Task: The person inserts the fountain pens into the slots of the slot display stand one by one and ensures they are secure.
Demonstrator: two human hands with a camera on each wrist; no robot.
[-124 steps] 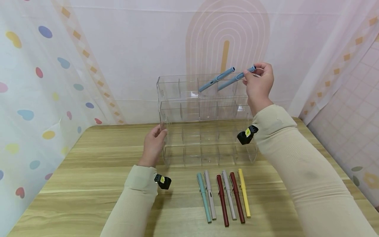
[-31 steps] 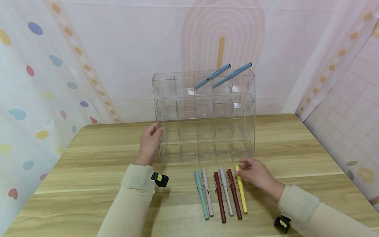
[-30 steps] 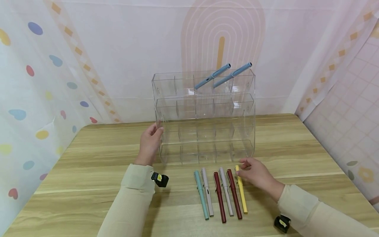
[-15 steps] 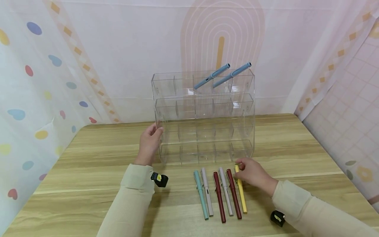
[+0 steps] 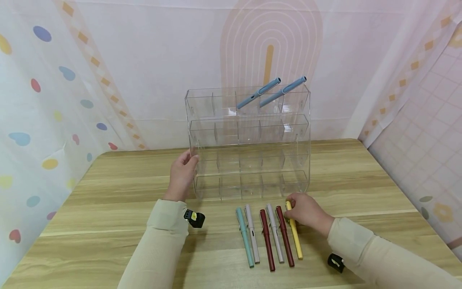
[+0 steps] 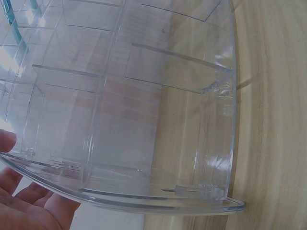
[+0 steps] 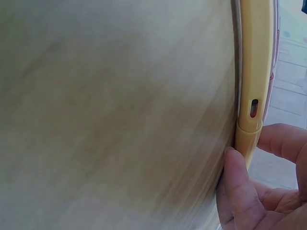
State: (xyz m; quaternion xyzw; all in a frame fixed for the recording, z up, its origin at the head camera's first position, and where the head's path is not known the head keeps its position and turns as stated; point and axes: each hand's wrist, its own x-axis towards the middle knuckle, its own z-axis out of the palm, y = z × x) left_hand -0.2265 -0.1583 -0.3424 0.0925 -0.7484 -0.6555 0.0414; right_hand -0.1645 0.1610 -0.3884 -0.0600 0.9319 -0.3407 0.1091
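Head view, right hand (image 5: 306,209) pinching yellow pen (image 5: 295,239), cap end (image 5: 288,206) and long axis toward clear rack (image 5: 249,134), left hand (image 5: 181,175) gripping rack

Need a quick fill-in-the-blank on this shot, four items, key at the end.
1. The right grip pinches the ____ pen.
2. The left grip holds the clear rack by its ____ side.
3. Two blue pens lean in the rack's ____ tier.
4. On the table lie exactly ____ dark red pens.

Missing words: yellow; left; top; two.
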